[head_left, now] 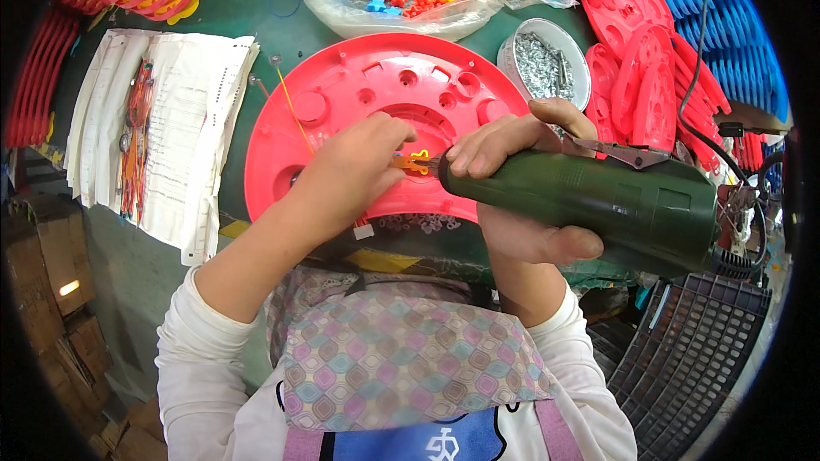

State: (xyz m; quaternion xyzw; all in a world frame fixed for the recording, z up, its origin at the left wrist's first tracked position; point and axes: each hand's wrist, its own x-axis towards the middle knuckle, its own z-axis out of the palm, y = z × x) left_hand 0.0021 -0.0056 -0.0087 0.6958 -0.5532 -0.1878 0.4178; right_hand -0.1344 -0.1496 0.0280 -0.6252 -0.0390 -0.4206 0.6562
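Note:
My right hand (521,149) wraps round a dark green electric screwdriver (589,201), which lies almost level with its tip pointing left. The tip meets a small yellow-orange piece (417,163) with a wavy outline, over a red curved plastic shell (282,132). My left hand (363,162) is closed at the near end of that piece, thumb and fingers around its left side; the exact grip is partly hidden. Thin red and orange wires (295,111) run over the shell by my left hand, and a small white connector (364,231) hangs below the wrist.
Behind the shell sits a plastic bag (333,8) of coloured star pieces. A white bowl (511,60) of screws stands right of it. Red parts (641,77) and blue parts (735,51) are stacked at right. Papers (196,102) with wire bundles (137,137) lie left.

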